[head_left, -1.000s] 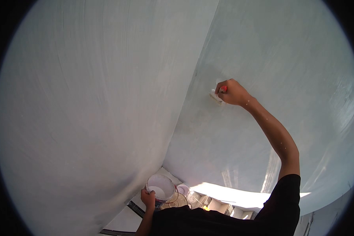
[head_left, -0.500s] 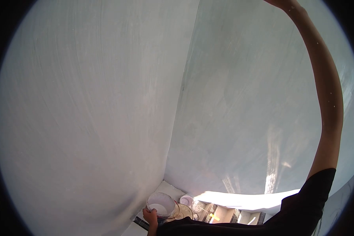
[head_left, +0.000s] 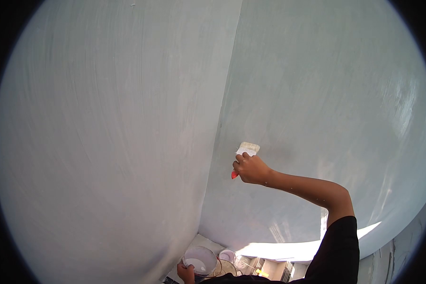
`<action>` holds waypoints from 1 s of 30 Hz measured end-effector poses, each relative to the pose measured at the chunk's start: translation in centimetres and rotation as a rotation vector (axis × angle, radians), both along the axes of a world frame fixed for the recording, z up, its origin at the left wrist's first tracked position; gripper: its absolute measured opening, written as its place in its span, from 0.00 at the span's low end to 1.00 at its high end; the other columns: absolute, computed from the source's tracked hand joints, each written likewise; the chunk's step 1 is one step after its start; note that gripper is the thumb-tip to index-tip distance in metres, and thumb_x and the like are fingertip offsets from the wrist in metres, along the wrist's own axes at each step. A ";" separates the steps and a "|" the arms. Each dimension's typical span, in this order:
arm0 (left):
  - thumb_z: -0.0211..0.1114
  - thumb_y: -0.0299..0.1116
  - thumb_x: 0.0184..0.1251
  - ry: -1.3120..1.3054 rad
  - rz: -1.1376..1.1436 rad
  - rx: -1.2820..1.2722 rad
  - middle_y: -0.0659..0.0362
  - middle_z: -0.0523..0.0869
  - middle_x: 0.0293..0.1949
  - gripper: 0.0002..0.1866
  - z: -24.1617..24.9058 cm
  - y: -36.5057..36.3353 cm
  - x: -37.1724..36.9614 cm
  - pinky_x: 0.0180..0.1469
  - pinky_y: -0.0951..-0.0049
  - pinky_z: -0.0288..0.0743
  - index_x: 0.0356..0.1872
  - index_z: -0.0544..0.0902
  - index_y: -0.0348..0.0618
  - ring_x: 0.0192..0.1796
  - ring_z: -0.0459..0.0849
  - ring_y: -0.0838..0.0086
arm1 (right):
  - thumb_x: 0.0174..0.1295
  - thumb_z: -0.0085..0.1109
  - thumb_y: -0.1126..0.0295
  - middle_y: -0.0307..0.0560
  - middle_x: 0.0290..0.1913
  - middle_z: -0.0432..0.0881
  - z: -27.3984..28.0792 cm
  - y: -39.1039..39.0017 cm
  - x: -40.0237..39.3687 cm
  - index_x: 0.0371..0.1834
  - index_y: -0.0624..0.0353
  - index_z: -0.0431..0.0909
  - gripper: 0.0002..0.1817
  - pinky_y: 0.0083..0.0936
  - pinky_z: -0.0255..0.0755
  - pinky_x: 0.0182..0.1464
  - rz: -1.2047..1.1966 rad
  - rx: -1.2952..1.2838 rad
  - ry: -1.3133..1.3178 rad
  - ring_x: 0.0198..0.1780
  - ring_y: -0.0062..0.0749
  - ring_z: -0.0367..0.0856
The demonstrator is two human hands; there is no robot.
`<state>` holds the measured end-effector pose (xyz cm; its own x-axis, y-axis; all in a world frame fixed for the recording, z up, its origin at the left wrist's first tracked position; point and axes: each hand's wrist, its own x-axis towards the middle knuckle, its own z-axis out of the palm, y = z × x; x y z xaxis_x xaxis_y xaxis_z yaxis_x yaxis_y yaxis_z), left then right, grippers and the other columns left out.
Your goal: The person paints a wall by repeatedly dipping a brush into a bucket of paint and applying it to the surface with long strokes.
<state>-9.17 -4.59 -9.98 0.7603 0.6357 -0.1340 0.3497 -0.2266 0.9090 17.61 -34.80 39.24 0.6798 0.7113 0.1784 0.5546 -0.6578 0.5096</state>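
Note:
My right hand (head_left: 252,169) is closed round a paintbrush (head_left: 248,147) with a red handle end and pale, wide bristles pointing up. The brush is in front of the right-hand wall (head_left: 293,109), close to the corner. Low in the view, my left hand (head_left: 186,273) grips the rim of a paint bucket (head_left: 199,259). White paint lies at the bottom of that bucket.
The left-hand wall (head_left: 113,142) shows streaky brush marks and meets the right-hand wall in a corner. Below, beyond the held bucket, stand a smaller paint pot (head_left: 227,255) and other round containers. A bright sunlit strip (head_left: 279,250) runs along the right wall's foot.
My right arm has come down from the top right edge to the middle, bringing the paintbrush into view. My left hand and the bucket sit slightly lower and further right in view.

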 end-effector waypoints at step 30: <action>0.73 0.33 0.51 0.053 -0.200 -0.043 0.45 0.85 0.41 0.24 2.4 1.1 -0.8 0.54 0.55 0.76 0.49 0.81 0.32 0.45 0.82 0.50 | 0.52 0.66 0.70 0.54 0.51 0.82 3.9 -0.6 0.3 0.38 0.60 0.86 0.10 0.34 0.85 0.31 -0.020 -0.042 -0.341 0.53 0.47 0.84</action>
<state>-10.00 -3.54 -7.61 0.8619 0.4655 -0.2011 0.3494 -0.2579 0.9008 17.96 -35.36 43.19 0.5998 0.7102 0.3686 0.3346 -0.6411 0.6907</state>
